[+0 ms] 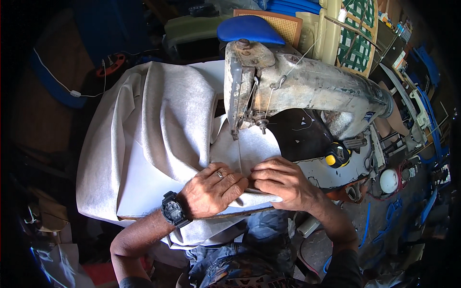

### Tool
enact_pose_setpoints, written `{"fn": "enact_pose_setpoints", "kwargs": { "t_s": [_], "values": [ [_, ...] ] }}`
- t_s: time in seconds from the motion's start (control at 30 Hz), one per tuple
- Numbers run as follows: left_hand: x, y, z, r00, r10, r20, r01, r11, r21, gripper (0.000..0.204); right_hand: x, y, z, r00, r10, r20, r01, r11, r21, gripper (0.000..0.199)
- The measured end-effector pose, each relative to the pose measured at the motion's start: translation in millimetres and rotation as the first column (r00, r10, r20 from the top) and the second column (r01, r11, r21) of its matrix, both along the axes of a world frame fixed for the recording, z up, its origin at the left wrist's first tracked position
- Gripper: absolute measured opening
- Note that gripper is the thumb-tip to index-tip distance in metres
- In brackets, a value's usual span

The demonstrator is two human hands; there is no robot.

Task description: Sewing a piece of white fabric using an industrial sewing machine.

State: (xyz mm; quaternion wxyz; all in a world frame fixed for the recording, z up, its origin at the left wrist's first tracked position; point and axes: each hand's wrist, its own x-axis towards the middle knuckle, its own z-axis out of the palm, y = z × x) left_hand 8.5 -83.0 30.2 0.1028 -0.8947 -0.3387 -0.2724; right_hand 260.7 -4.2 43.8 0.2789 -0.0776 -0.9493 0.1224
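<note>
1. Where the grey cloth (163, 120) spreads over the counter (331, 175), we see both hands pressed down on it just in front of the sewing machine (297, 81).
2. Our left hand (211, 189) lies flat on the cloth with its fingers (235, 185) stretched out and close together, gripping nothing; a ring sits on one finger and a black watch (173, 210) on the wrist.
3. Our right hand (283, 180) rests just beside it, fingers (264, 173) curled and pointing left, their tips pressing the cloth; we cannot tell whether they pinch a fold.
4. The two hands almost touch, and a thin line of thread (239, 153) runs down between them from the needle (235, 134).
5. The cloth bunches in long folds on the left side and hangs over the near counter edge onto our lap.
6. The machine is worn and pale, its arm reaching away to the right.
7. A yellow and black tape measure (337, 156) lies on the counter under the arm, well right of the hands.
8. A blue seat (249, 30) shows behind the machine.
</note>
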Motion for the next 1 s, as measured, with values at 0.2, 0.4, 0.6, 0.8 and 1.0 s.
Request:
{"fn": "enact_pose_setpoints", "kwargs": {
  "t_s": [0.2,0.4,0.6,0.8,1.0],
  "values": [
    [-6,1,-4,0.999,-0.045,0.030,0.049,0.990,-0.131,0.049,0,2,-6,0.995,0.009,0.099,-0.010,1.000,0.011,0.025],
    [-13,9,8,0.989,-0.009,-0.148,-0.005,0.995,-0.095,0.050,5,1,-11,0.999,0.004,0.048,-0.003,0.999,-0.038,0.041],
    [-21,9,9,0.977,-0.095,-0.192,0.045,0.967,-0.249,0.042,6,-2,-15,0.985,0.040,0.165,-0.034,0.999,-0.035,0.044],
    [-18,4,2,0.992,-0.050,-0.119,0.016,0.962,-0.271,0.042,9,-3,-11,0.982,0.038,0.183,-0.028,0.998,-0.053,0.043],
    [-19,-1,4,0.982,-0.087,-0.168,0.038,0.961,-0.274,0.037,12,-1,-14,0.976,0.057,0.211,-0.056,0.998,-0.014,0.057]
  ]
}}
